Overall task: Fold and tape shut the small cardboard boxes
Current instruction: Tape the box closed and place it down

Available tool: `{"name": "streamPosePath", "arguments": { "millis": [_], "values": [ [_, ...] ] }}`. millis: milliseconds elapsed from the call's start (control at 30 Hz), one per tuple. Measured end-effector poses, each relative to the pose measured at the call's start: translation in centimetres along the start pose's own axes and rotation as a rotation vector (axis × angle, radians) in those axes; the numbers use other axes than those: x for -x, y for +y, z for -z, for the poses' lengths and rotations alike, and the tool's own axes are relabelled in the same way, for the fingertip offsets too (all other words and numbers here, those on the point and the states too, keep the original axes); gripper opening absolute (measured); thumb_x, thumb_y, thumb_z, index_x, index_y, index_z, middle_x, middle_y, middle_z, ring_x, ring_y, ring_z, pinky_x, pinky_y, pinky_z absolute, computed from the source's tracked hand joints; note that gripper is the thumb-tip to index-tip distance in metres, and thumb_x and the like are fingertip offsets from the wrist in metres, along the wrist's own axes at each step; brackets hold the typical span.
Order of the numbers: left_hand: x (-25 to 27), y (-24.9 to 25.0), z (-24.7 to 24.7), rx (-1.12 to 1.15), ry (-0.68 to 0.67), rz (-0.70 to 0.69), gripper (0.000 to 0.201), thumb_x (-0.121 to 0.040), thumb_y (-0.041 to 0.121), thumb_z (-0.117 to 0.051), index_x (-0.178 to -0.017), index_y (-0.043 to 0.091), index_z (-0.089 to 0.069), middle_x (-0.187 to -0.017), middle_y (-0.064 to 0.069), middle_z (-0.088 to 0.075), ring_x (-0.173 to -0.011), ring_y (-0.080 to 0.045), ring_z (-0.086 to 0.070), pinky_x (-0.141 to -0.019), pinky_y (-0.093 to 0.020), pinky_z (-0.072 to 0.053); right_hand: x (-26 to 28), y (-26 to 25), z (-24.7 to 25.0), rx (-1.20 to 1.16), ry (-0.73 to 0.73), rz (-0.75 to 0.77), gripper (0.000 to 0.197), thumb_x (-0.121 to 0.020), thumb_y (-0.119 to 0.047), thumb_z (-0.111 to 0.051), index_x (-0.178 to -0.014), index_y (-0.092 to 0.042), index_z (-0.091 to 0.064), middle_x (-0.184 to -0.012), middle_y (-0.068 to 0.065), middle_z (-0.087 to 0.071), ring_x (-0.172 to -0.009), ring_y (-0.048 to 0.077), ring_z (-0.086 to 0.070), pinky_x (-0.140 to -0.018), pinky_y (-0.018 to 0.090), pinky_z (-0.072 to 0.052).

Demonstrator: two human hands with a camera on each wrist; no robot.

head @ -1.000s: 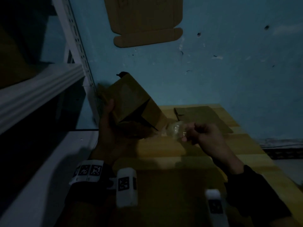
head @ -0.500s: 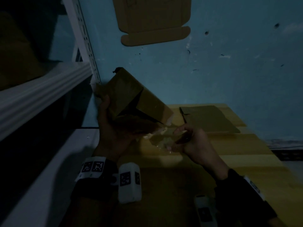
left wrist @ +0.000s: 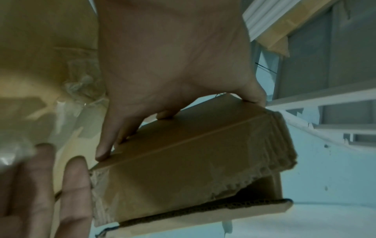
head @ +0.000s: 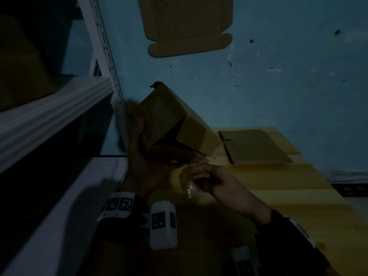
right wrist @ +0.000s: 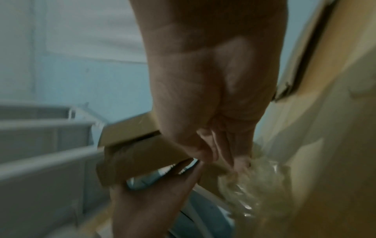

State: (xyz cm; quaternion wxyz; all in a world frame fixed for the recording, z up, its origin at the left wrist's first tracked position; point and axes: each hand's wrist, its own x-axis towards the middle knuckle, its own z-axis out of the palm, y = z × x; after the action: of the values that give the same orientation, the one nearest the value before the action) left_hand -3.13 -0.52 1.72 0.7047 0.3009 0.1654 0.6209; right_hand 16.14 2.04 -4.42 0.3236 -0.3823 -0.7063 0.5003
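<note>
A small brown cardboard box (head: 171,120) is held tilted in the air above the wooden table (head: 278,186), one flap ajar on its near side. My left hand (head: 143,160) grips it from below, thumb on the left face; the left wrist view shows the fingers (left wrist: 103,151) spread on the box (left wrist: 193,161). Just under the box's low corner, my right hand (head: 209,180) pinches a crumpled piece of clear tape (head: 189,188). The right wrist view shows curled fingers (right wrist: 213,148) with the tape (right wrist: 254,180) hanging at their tips.
A flat unfolded cardboard blank (head: 254,146) lies at the table's far edge by the blue wall. Another cardboard piece (head: 187,24) hangs high on the wall. A white metal shelf rack (head: 55,108) stands close on the left.
My right hand has moved left and toward me, carrying the clear tape from beside the box to under its low corner. The left hand keeps holding the box.
</note>
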Motion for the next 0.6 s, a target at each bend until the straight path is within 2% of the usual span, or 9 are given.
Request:
{"name": "streamPosePath", "arguments": {
  "millis": [100, 200, 300, 400, 433, 467, 533, 567, 600],
  "values": [
    [0.0, 0.1, 0.1, 0.053, -0.079, -0.012, 0.068, -0.083, 0.064, -0.041, -0.123, 0.018, -0.071, -0.131, -0.016, -0.063, -0.113, -0.041, -0.064, -0.083, -0.06, -0.054, 0.1, -0.4, -0.1, -0.173, 0.041, -0.043, 0.039, -0.092, 0.021, -0.051, -0.123, 0.0, -0.062, -0.12, 0.009, -0.072, -0.116, 0.02, -0.067, -0.093, 0.025, -0.055],
    [0.1, 0.2, -0.1, 0.025, -0.019, -0.06, 0.065, -0.077, 0.064, -0.045, -0.118, 0.021, -0.073, -0.13, -0.016, -0.064, -0.109, -0.041, -0.066, -0.076, -0.059, -0.056, 0.3, -0.9, 0.6, -0.211, 0.118, -0.065, 0.037, -0.093, 0.017, -0.051, -0.124, -0.002, -0.058, -0.121, 0.011, -0.071, -0.116, 0.023, -0.066, -0.091, 0.031, -0.055],
    [0.0, 0.0, 0.1, 0.021, -0.026, -0.066, 0.072, -0.081, 0.066, -0.04, -0.133, 0.023, -0.063, -0.139, -0.016, -0.058, -0.12, -0.044, -0.059, -0.082, -0.061, -0.053, 0.5, -1.3, 1.6, -0.191, 0.113, -0.085, 0.037, -0.094, 0.018, -0.05, -0.12, -0.004, -0.067, -0.119, 0.006, -0.075, -0.111, 0.01, -0.069, -0.092, 0.028, -0.056],
    [-0.3, -0.1, 0.3, 0.079, -0.089, -0.052, 0.075, -0.091, 0.064, -0.025, -0.147, 0.02, -0.048, -0.142, -0.018, -0.055, -0.122, -0.045, -0.057, -0.088, -0.064, -0.049, 0.8, -1.6, 2.3, -0.092, 0.169, -0.03, 0.03, -0.093, 0.011, -0.059, -0.104, -0.011, -0.076, -0.099, 0.001, -0.079, -0.093, 0.007, -0.071, -0.084, 0.026, -0.056],
    [-0.3, -0.2, 0.4, 0.118, -0.094, -0.029, 0.074, -0.093, 0.063, -0.022, -0.141, 0.016, -0.055, -0.14, -0.019, -0.056, -0.119, -0.044, -0.059, -0.088, -0.063, -0.05, 0.9, -1.7, 2.5, -0.095, 0.224, -0.014, 0.022, -0.092, 0.006, -0.064, -0.102, -0.01, -0.075, -0.091, -0.002, -0.079, -0.086, 0.006, -0.07, -0.08, 0.026, -0.054],
    [-0.4, -0.4, 0.7, 0.104, -0.046, -0.004, 0.073, -0.096, 0.061, -0.021, -0.128, 0.013, -0.067, -0.135, -0.02, -0.059, -0.109, -0.04, -0.067, -0.081, -0.06, -0.055, 1.0, -1.8, 2.6, -0.123, 0.27, 0.005, 0.023, -0.089, 0.004, -0.069, -0.106, -0.011, -0.071, -0.088, -0.007, -0.077, -0.083, 0.003, -0.07, -0.075, 0.024, -0.054],
    [-0.7, -0.7, 1.3, 0.024, 0.123, -0.001, 0.072, -0.103, 0.056, -0.022, -0.101, 0.01, -0.076, -0.121, -0.019, -0.066, -0.085, -0.03, -0.075, -0.063, -0.05, -0.06, 1.0, -2.0, 2.8, -0.179, 0.295, 0.06, 0.05, -0.084, -0.002, -0.078, -0.128, -0.017, -0.06, -0.102, -0.015, -0.075, -0.094, -0.002, -0.069, -0.076, 0.016, -0.054],
    [-0.7, -0.8, 1.5, -0.008, 0.087, 0.021, 0.07, -0.102, 0.058, -0.025, -0.103, 0.01, -0.076, -0.121, -0.019, -0.067, -0.091, -0.03, -0.074, -0.069, -0.055, -0.06, 1.0, -2.1, 2.9, -0.186, 0.303, 0.086, 0.066, -0.081, -0.006, -0.082, -0.139, -0.019, -0.053, -0.114, -0.013, -0.072, -0.104, 0.0, -0.067, -0.083, 0.017, -0.055],
    [-0.7, -1.0, 1.2, -0.031, 0.006, 0.049, 0.067, -0.098, 0.063, -0.032, -0.117, 0.012, -0.072, -0.13, -0.02, -0.063, -0.109, -0.035, -0.068, -0.085, -0.064, -0.054, 0.9, -2.2, 2.9, -0.195, 0.319, 0.113, 0.078, -0.078, -0.011, -0.084, -0.146, -0.021, -0.046, -0.124, -0.01, -0.069, -0.112, 0.003, -0.066, -0.09, 0.021, -0.055]
  ]
}}
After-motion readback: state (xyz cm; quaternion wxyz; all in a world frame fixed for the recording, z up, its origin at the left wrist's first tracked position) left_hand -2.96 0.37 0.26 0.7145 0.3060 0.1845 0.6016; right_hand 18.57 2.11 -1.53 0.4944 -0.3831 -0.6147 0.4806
